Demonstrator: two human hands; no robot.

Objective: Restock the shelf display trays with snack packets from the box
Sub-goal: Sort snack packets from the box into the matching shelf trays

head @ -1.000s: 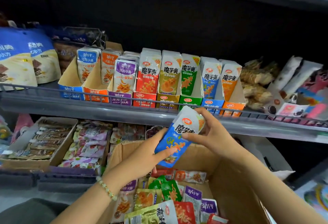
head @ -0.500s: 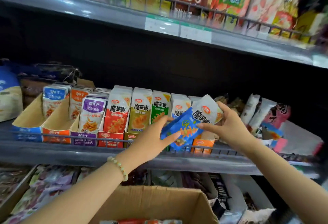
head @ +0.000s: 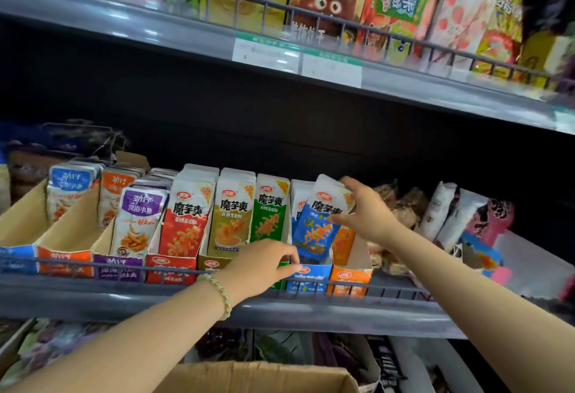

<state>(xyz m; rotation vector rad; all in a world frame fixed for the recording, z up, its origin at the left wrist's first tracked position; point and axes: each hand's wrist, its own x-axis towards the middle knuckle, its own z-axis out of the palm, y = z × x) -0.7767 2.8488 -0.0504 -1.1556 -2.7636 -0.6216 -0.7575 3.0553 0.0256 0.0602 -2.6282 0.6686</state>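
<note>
My right hand (head: 365, 210) pinches the top of a blue and white snack packet (head: 317, 221), whose lower end sits inside the blue display tray (head: 309, 272) on the middle shelf. My left hand (head: 264, 263) grips the front edge of that blue tray, fingers curled over its rim beside the green tray. More blue packets stand behind the held one. The cardboard box (head: 258, 377) shows only its top flap at the bottom of the view.
Red (head: 171, 266), olive, purple (head: 118, 268), orange and blue trays of upright packets line the shelf behind a wire rail (head: 93, 263). An orange tray (head: 350, 279) stands right of the blue one. Loose wrapped snacks (head: 435, 215) lie further right. An upper shelf (head: 186, 34) overhangs.
Both hands carried the blue packet up from over the box to the shelf. The left hand let go of it and took the tray's front edge; the right lowered the packet into the tray.
</note>
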